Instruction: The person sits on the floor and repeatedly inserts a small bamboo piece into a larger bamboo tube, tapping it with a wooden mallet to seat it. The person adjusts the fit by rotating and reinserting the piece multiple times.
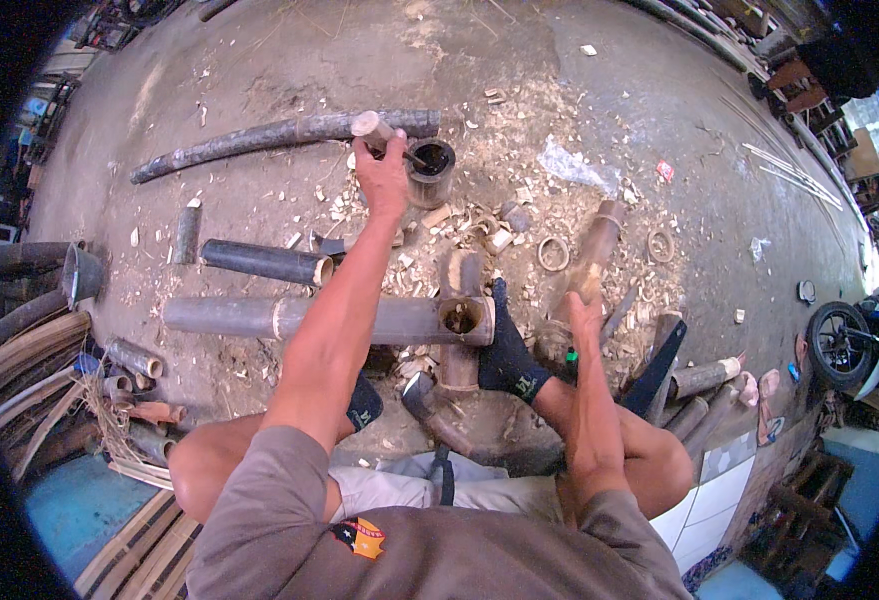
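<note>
My left hand [383, 175] is closed round a short tool with a pale round wooden end [369, 124]. A thin dark shaft runs from it into the mouth of a dark cup-like container [431, 186] standing on the ground; its tip is hidden inside. My right hand [586, 315] grips the lower part of a brown bamboo tube [601, 235], which tilts up and away from me. Between my legs, a long bamboo pole [374, 318] with a hole near its right end lies across a shorter upright-lying piece [458, 366]. My socked foot [511, 350] presses beside that end.
Wood chips [499, 240] and bamboo rings [553, 253] litter the ground. A dark tube [264, 262] and a long curved pole [279, 140] lie to the left. Near my right knee is a dark saw-like blade [654, 370]. Bamboo stacks [39, 350] line the left; a wheel [839, 345] stands right.
</note>
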Action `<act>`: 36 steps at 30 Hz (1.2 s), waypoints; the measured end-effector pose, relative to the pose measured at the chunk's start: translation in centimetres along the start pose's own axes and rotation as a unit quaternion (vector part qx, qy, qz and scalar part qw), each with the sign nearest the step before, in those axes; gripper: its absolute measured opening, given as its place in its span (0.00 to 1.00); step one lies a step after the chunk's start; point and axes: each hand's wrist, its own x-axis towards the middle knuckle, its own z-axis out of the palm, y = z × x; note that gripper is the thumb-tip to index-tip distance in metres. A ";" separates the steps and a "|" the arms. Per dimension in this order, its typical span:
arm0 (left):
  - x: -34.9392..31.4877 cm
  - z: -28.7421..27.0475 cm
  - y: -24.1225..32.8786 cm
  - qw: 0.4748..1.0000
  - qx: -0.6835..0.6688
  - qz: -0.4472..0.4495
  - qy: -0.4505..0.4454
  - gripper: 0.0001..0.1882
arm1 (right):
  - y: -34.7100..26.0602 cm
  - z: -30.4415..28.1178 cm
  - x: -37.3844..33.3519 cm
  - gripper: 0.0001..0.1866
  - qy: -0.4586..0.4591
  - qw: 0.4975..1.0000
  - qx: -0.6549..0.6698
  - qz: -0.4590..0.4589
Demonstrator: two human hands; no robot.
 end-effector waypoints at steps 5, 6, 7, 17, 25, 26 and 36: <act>-2.2 0.8 7.4 0.961 -0.242 -0.113 0.066 0.24 | -0.2 -2.5 -0.1 0.34 0.011 0.973 0.218 0.080; -2.2 0.4 8.3 0.953 -0.265 -0.123 0.077 0.23 | -1.5 -2.4 -1.1 0.35 0.020 0.962 0.250 0.108; -2.4 0.0 8.8 0.944 -0.288 -0.136 0.085 0.23 | -2.9 -2.4 -2.1 0.35 0.023 0.959 0.272 0.077; -5.1 -1.7 10.4 0.879 -0.397 -0.260 0.046 0.19 | -16.8 -5.9 -16.0 0.36 0.143 0.910 0.362 -0.145; -18.9 -0.3 9.7 0.982 0.034 0.090 -0.164 0.21 | -15.9 -9.4 -26.5 0.47 0.007 0.903 0.406 -0.138; -20.7 -1.0 10.0 0.966 0.036 0.113 -0.231 0.24 | -15.7 -9.6 -27.4 0.47 0.016 0.916 0.377 -0.137; -29.3 -3.3 4.2 0.856 0.058 0.251 -0.448 0.36 | -16.7 -9.4 -32.7 0.45 0.026 0.965 0.258 -0.048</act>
